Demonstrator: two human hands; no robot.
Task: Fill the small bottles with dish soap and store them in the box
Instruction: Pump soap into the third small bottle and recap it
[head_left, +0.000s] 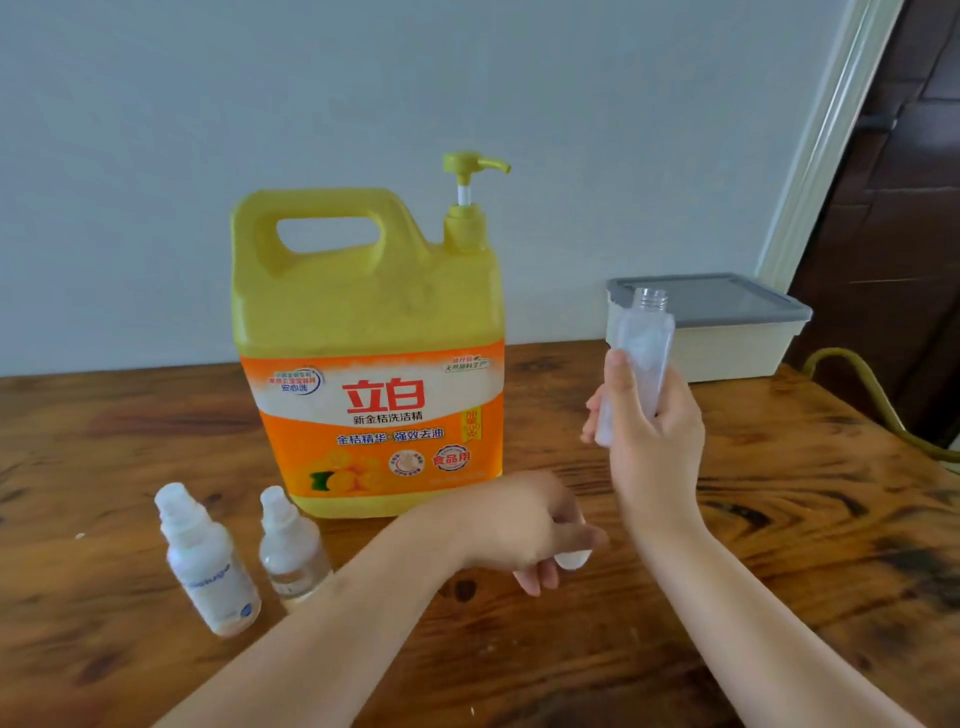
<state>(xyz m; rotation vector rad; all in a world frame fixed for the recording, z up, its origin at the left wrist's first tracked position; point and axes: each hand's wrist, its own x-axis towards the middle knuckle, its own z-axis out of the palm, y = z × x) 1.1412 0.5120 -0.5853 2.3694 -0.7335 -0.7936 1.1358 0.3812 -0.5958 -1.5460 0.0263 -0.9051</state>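
A big yellow dish soap jug (374, 364) with a pump head (470, 169) stands upright on the wooden table (779, 545). My right hand (649, 447) grips a clear small bottle (641, 338) with its open neck up, right of the jug. My left hand (524, 525) hovers low over the table in front of the jug and holds a small white cap (571, 558). Two more small capped bottles stand at the left: a white labelled one (208, 561) and a clear one (291, 545).
A cream box with a grey lid (727, 322) sits shut at the back right of the table against the wall. A yellowish hose (872, 389) runs past the table's right edge. A dark wooden door stands at the far right.
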